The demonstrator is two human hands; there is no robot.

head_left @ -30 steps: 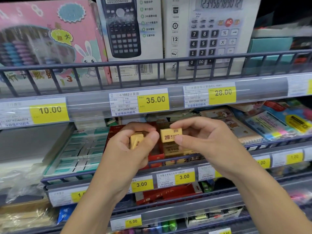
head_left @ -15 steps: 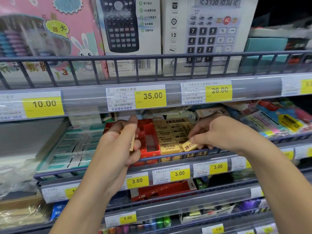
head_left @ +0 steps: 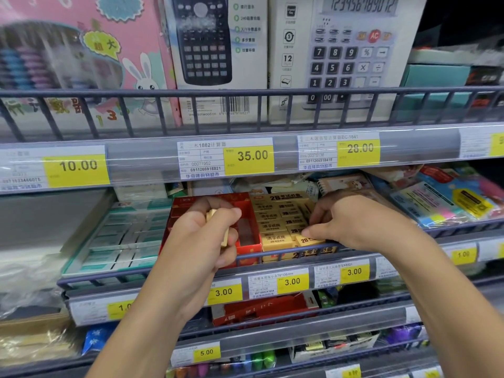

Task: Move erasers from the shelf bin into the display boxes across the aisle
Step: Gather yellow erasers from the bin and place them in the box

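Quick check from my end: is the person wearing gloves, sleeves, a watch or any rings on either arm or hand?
Nothing is worn. The left hand and right hand are bare, with no gloves, rings or watch visible. Both forearms are uncovered down to the frame's bottom edge; no sleeve shows.

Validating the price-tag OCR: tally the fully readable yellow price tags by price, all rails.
10.00 tags: 1
35.00 tags: 1
28.00 tags: 1
3.00 tags: 3
1.00 tags: 1
5.00 tags: 1
Total: 8
Tags that are cut off, blurred or behind an arm are not counted.
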